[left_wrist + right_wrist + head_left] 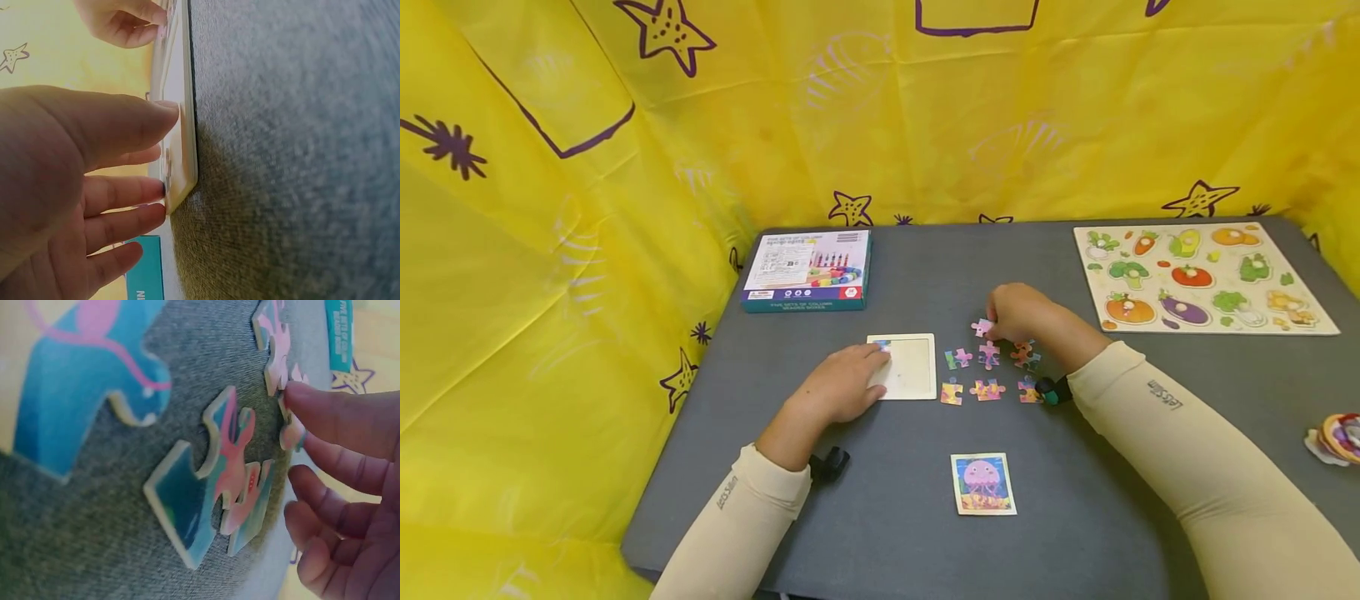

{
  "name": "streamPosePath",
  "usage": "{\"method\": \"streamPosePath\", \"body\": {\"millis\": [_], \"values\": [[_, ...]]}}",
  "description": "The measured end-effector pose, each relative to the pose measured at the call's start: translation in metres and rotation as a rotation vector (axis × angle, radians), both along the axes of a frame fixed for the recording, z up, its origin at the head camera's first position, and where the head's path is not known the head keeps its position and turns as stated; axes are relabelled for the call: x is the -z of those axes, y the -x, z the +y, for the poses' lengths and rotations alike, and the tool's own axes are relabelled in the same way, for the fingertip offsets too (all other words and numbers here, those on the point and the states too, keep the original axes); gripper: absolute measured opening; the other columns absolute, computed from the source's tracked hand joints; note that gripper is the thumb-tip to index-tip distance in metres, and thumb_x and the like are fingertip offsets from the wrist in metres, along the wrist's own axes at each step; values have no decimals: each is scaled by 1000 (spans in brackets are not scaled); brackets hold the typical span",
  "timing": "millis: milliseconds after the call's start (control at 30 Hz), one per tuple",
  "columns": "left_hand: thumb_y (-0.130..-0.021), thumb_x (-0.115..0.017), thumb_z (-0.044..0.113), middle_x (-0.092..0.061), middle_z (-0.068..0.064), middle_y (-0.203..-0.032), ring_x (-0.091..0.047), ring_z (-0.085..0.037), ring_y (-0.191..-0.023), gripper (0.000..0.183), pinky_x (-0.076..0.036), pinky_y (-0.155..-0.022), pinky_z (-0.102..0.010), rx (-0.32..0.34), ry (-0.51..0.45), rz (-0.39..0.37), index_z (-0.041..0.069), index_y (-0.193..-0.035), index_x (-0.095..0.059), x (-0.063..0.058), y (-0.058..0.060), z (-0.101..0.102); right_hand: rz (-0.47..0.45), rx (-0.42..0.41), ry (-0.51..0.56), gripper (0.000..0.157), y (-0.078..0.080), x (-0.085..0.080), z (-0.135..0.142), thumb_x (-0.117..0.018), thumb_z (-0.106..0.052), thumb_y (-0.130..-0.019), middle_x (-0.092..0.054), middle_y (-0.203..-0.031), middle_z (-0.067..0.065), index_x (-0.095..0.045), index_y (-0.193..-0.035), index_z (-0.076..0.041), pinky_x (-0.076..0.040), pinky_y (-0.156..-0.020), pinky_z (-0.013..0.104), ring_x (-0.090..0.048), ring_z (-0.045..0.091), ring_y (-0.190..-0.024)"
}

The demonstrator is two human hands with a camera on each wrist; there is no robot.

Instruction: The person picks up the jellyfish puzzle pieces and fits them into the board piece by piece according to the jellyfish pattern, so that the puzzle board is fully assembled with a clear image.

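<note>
My left hand (842, 382) rests with extended fingers on a pale puzzle tray (917, 393). A small puzzle piece (883, 344) lies in the tray's top left corner, by those fingertips. In the left wrist view the thumb (134, 122) touches the tray's near edge. My right hand (1022, 318) pinches a pink puzzle piece (981, 327) between thumb and forefinger. In the right wrist view that pink piece (292, 434) is partly hidden behind the thumb. Several loose jigsaw pieces (988, 390) lie in rows between the tray and the right wrist.
A picture card (983, 485) with a pink jellyfish lies nearer to me. At the back left sits a flat toy box (805, 271). A vegetable peg board (1202, 279) occupies the back right. A round colourful object (1341, 437) is at the right edge.
</note>
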State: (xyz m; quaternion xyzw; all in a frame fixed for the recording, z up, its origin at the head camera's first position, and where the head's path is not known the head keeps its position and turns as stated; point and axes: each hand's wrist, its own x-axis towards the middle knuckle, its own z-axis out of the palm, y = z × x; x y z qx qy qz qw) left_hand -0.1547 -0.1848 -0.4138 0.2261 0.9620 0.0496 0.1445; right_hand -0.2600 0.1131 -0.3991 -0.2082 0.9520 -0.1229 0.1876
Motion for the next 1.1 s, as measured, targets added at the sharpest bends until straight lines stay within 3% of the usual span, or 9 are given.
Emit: {"method": "streamPosePath", "body": {"millis": [333, 533, 667, 1100], "values": [[-101, -63, 30, -48, -11, -156, -40, -29, -148, 58, -30, -122, -44, -19, -24, -22, 8, -152, -47, -1, 2, -3, 24, 10, 187, 5, 2, -7, -22, -74, -12, -89, -66, -81, 5, -72, -85, -9, -49, -76, 41, -59, 25, -80], [-101, -63, 30, -51, -12, -153, -45, -29, -145, 54, -33, -120, -45, -29, -43, -27, 8, -150, -50, -2, 5, -3, -134, 18, 363, 2, -2, -2, -60, -76, -10, -90, -69, -75, 3, -76, -90, -8, -52, -68, 31, -62, 18, -69], [-102, -62, 29, -53, -12, -150, -47, -29, -142, 51, -36, -119, -45, -25, -42, -15, 9, -147, -52, -1, 7, -3, -237, 35, 422, 3, -2, 4, -84, -77, -8, -89, -70, -77, 4, -77, -92, -7, -53, -62, 26, -64, 16, -66], [-103, -59, 35, -59, -10, -133, -58, -28, -120, 52, -47, -107, -46, 6, 6, 72, 9, -148, -54, 1, 10, 4, -92, -29, 221, 6, -4, 12, -116, -79, -18, -87, -71, -80, -1, -79, -81, -15, -47, -62, 26, -61, 17, -76]]}}
